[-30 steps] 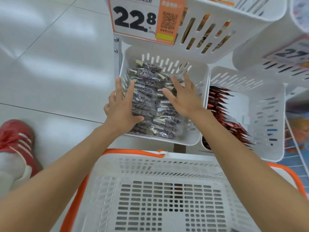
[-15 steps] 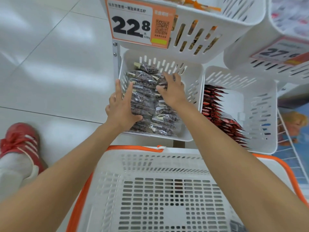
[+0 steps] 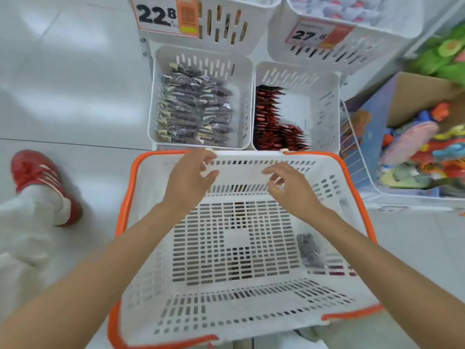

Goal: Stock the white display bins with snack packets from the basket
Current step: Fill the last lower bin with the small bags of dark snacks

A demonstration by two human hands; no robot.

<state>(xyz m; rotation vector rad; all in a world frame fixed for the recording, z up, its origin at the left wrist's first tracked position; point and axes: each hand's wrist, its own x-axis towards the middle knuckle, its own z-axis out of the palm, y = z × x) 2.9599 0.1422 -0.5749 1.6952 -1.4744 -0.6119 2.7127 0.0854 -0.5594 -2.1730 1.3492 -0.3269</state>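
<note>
Overall, one basket, one packet inside

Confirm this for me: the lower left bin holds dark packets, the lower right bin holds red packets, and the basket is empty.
Wrong on the basket: the head view shows a single dark packet lying on its floor, toward the right side. The rest stands: the lower left bin holds dark packets, and the lower right bin holds red packets.
</note>
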